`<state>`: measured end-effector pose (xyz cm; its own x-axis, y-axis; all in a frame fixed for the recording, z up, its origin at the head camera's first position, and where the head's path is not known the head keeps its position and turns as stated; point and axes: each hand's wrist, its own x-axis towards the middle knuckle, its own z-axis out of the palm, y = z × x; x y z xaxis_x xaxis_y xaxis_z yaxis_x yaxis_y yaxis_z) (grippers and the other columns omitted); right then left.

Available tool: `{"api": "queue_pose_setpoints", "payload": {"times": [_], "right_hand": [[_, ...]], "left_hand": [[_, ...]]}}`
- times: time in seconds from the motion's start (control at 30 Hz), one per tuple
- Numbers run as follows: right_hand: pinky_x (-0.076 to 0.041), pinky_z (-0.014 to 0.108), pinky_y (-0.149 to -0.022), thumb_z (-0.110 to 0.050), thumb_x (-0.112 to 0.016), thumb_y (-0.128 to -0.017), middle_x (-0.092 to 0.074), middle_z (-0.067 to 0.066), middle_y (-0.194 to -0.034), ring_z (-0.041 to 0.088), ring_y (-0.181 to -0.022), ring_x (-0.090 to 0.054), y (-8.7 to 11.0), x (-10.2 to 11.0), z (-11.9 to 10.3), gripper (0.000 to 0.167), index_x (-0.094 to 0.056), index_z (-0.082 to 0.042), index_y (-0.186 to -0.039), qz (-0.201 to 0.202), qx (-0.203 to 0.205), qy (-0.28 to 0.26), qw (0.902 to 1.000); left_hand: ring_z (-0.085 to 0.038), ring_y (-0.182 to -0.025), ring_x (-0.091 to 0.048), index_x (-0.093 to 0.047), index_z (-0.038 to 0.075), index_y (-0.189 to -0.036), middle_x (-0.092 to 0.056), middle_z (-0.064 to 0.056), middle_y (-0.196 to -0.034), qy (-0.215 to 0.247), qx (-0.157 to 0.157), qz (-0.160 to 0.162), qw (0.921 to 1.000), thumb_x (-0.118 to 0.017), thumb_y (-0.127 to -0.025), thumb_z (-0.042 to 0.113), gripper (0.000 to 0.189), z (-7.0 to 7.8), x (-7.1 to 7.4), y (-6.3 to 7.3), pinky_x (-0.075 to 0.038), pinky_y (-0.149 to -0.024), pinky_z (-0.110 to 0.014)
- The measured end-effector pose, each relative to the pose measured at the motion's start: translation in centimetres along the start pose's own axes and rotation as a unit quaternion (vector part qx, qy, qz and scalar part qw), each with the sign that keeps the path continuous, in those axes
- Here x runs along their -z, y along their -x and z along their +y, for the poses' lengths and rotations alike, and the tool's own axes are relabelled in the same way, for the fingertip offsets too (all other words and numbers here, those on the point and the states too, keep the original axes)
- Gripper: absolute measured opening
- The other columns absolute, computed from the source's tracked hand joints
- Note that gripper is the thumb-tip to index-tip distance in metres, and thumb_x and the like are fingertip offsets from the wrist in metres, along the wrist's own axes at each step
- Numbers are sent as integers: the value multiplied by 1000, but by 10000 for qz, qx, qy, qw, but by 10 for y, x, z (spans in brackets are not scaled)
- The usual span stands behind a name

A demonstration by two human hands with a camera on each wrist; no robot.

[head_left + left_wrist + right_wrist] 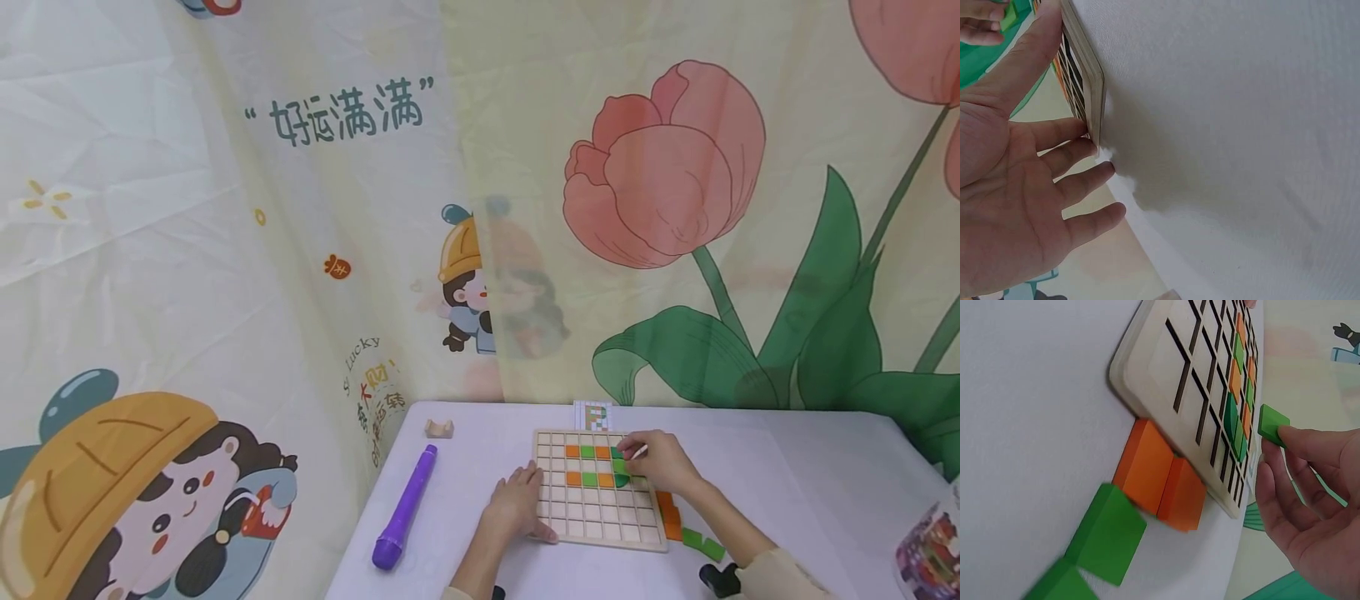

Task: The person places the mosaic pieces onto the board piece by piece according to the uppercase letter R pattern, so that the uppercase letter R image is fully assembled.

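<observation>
A wooden grid board (pixel 592 517) lies on the table, with two rows of orange and green square tiles (pixel 588 480) and rounded dark green pieces (pixel 622 481) in its upper cells. My left hand (pixel 513 504) rests at the board's left edge; in the left wrist view its fingers are extended, with the fingertips at the wooden rim. Over the board's upper right part, my right hand (pixel 660 461) pinches a green square tile (pixel 1272 424) between thumb and fingers. The right wrist view shows this tile raised beside the filled cells.
Loose orange tiles (pixel 670 517) and green tiles (pixel 702 544) lie along the board's right side. Behind the board is a small pattern card (pixel 596 416). A purple stick with a thick end (pixel 405 508) and a small wooden stand (pixel 438 428) are left; a patterned container (pixel 930 542) stands far right.
</observation>
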<state>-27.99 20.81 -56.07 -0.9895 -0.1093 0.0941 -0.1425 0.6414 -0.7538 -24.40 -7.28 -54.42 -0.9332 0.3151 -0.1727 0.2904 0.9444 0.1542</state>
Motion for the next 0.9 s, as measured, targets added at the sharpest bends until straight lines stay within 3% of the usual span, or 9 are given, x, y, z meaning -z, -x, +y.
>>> {"api": "queue_pose_setpoints", "payload": {"times": [0.23, 0.9], "right_hand": [[-57, 28, -67, 0, -81, -87, -68, -3, -85, 16, -78, -62, -11, -13, -4, 18, -78, -6, -103, -43, 83, -71, 9999], [-56, 25, -65, 4, -80, -86, -70, -5, -83, 12, -76, -66, -23, -50, -20, 16, -78, -8, -97, 332, 299, -352, 9984]], "left_hand": [[-32, -149, -42, -48, 4, -154, -44, -13, -163, 33, 26, -24, 10000, -96, -61, 50, 115, -1, 1, 0, -40, -119, -55], [-31, -149, -42, -47, 5, -155, -43, -12, -163, -46, -19, -48, 10000, -96, -62, 52, 115, -2, -1, 2, -40, -119, -53]]}}
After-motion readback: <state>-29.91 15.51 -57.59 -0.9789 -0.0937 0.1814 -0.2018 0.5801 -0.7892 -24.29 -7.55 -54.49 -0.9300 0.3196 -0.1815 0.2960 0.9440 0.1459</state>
